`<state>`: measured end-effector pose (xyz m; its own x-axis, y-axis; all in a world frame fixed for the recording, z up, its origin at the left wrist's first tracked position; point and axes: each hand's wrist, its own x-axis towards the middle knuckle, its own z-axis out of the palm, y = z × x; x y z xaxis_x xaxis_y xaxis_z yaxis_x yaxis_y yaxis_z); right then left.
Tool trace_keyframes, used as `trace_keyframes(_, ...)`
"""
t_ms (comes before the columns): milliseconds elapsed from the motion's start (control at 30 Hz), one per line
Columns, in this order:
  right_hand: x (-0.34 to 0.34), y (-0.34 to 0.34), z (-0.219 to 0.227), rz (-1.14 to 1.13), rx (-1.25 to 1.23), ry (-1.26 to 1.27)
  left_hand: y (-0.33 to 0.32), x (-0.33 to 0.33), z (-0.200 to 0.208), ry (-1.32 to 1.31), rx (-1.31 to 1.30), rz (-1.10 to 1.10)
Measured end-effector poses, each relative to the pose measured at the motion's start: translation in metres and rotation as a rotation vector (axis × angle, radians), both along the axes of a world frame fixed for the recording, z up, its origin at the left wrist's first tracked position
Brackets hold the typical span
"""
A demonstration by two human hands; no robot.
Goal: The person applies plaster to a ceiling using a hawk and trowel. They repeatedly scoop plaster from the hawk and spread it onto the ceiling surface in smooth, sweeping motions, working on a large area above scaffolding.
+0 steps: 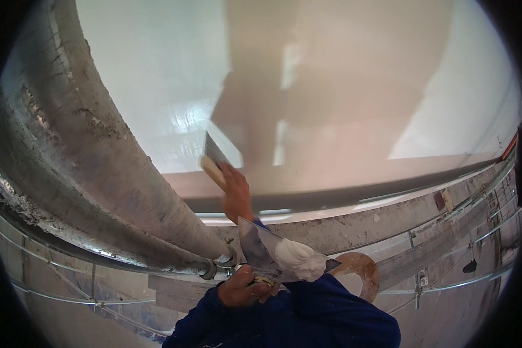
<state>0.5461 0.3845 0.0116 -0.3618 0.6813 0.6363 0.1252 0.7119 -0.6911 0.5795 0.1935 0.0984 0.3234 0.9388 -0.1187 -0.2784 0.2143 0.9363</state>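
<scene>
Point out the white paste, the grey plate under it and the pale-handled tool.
White paste (300,261): head view, middle of the mound.
Grey plate (255,246): head view, bare surface to the left of the mound.
Pale-handled tool (213,171): head view, on its handle, just below the blade.

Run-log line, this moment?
left hand: holding flat grey metal plate, white paste on it | right hand: holding beige-handled flat grey blade
</scene>
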Motion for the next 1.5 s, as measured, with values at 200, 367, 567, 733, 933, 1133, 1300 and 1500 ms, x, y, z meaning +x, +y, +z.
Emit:
trace_keyframes(200,0.202,-0.006,-0.012,0.019,-0.606,0.524,0.014,0.014,-0.014,0.041,0.017,0.066)
trace_keyframes(367,0.308,-0.008,0.04,0.468,-0.451,1.102,0.051,0.029,-0.042,0.072,0.047,-0.024)
trace_keyframes(567,0.356,-0.028,0.045,0.267,-0.577,0.783,0.089,0.078,-0.036,0.01,0.17,-0.031)
trace_keyframes(733,0.38,-0.024,0.044,0.004,-0.741,0.046,0.105,0.097,-0.032,0.022,0.18,-0.026)
trace_keyframes(933,0.431,0.053,0.054,-0.404,-0.59,0.284,0.111,0.096,-0.032,-0.111,0.167,0.176)
trace_keyframes(1133,0.469,0.195,0.135,-0.879,-0.076,0.194,0.085,0.091,-0.045,-0.133,0.09,0.378)
trace_keyframes(1300,0.43,0.265,0.163,-0.85,0.142,0.328,0.058,0.065,-0.059,-0.097,0.004,0.37)
trace_keyframes(1500,0.297,0.223,0.172,-0.874,0.313,0.303,0.029,0.033,-0.046,-0.068,-0.088,0.326)
